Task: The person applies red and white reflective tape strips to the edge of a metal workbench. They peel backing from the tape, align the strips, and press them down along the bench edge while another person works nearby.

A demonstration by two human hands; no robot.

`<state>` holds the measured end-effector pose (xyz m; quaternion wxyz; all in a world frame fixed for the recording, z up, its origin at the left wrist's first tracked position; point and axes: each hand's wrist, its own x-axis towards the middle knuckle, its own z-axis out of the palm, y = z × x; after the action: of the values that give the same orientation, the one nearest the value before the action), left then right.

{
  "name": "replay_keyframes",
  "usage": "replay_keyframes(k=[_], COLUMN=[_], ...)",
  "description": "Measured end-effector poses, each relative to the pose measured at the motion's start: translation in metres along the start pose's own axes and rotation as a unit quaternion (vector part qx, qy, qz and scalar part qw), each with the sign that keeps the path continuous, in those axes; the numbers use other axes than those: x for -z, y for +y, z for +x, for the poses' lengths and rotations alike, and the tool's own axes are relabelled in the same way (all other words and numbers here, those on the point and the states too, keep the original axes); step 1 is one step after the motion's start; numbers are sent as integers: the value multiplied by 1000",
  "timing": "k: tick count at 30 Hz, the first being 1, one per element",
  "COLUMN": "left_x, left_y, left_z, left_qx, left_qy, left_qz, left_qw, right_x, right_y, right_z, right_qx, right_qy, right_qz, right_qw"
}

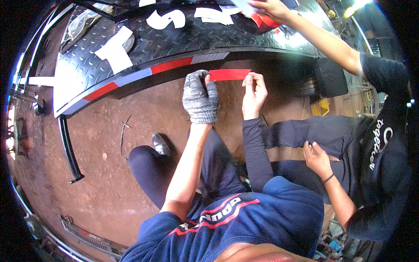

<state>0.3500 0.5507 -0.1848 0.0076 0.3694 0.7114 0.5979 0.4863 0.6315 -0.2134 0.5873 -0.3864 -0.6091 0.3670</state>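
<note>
A short red strip of tape is stretched level between my two hands. Its left end is pinched by my left hand, which wears a grey knitted glove with bare fingertips. My right hand, bare, with a dark sleeve below it, grips the other end between thumb and fingers. Just beyond the strip runs the edge of a black tread-plate platform. Alternating red and silvery-white reflective tape lines this edge from the left corner to about the middle; past that, the edge is dark.
White cut-out pieces and a red piece lie on the platform. A co-worker in a dark shirt is close on my right, one arm reaching over the platform. A black metal leg stands below the left corner.
</note>
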Motion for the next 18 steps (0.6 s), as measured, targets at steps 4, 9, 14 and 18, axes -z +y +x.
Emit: replay_keyframes(k=[4,9,14,18], left_x=[-11,-23,-63,-42], left_y=[9,-4,-31,-54], left_z=[9,11,22,18], left_qx=[-19,20,-15,41], left_qy=[9,28,114,82], left_qz=[-6,-113,-66,-64], left_qw=[1000,993,991,994], right_x=[1,-7,-31,-43], right_y=[3,24,48,31], right_z=[18,13,46,20], right_qx=[34,112,73,57], right_qy=[8,27,-33,-24], right_qz=[5,60,115,35], right_qw=[999,991,990,998])
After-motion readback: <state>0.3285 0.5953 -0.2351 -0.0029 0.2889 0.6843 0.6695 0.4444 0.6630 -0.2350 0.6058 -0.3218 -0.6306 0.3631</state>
